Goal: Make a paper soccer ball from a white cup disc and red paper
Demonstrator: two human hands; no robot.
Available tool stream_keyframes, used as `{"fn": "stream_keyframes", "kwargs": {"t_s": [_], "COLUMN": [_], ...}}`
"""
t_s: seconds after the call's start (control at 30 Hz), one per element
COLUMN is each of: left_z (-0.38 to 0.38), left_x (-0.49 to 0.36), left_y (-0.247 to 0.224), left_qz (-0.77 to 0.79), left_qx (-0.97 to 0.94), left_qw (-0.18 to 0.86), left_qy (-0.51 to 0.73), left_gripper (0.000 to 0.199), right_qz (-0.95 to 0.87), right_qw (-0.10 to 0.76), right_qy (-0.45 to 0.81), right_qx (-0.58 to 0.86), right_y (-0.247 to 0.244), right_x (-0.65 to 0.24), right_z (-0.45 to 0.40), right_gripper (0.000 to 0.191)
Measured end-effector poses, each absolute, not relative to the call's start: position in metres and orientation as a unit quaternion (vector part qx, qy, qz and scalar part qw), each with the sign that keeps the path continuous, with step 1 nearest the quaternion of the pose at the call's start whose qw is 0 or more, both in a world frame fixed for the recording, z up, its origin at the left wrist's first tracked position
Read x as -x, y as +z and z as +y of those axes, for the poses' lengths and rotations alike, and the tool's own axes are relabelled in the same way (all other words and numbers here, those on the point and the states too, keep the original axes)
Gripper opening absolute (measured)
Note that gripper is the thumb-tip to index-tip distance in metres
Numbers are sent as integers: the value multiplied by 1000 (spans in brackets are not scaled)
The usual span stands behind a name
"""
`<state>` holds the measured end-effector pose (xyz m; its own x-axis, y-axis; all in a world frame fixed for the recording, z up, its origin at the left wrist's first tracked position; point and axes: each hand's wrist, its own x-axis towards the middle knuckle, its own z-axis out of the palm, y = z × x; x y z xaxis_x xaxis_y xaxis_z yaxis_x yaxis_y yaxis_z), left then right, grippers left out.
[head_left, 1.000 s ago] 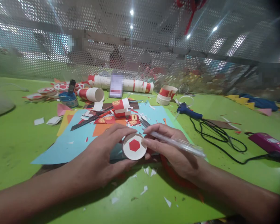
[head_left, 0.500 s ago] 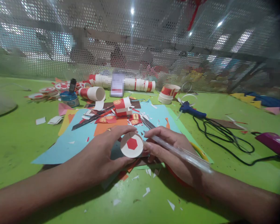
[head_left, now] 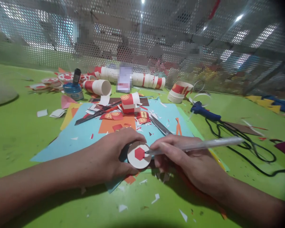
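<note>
- Gripping the white disc [head_left: 139,165] by its rim, the left hand [head_left: 104,158] is curling around it at lower centre.
- The red hexagon [head_left: 139,154] is already sitting mid-face; drawn lines are staying unclear.
- The right hand [head_left: 194,161] is pinching a pen [head_left: 204,144], pointing its tip at the hexagon's edge.

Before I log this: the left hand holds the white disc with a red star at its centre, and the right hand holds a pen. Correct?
Not quite: the head view shows a red hexagon on the white disc. The left hand does hold it, and the right hand a pen.
</note>
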<state>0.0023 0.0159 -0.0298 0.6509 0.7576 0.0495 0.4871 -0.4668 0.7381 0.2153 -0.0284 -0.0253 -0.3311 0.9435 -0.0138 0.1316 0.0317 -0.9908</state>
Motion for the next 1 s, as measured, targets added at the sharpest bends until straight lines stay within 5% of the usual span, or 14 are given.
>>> {"fn": "stream_keyframes", "kwargs": {"t_s": [0.3, 1.0], "left_z": [11, 11], "left_x": [-5, -5], "left_y": [-27, -29], "left_qz": [385, 391], "left_qx": [-849, -854], "left_qw": [299, 282], "left_qy": [206, 197], "left_gripper": [35, 40], "right_qz": [-700, -708], "right_qw": [295, 299], "right_qy": [422, 407], "right_qx": [495, 494], "right_y": [-18, -25], "right_x": [-212, -212], "right_z": [-29, -31], "right_gripper": [11, 5]}}
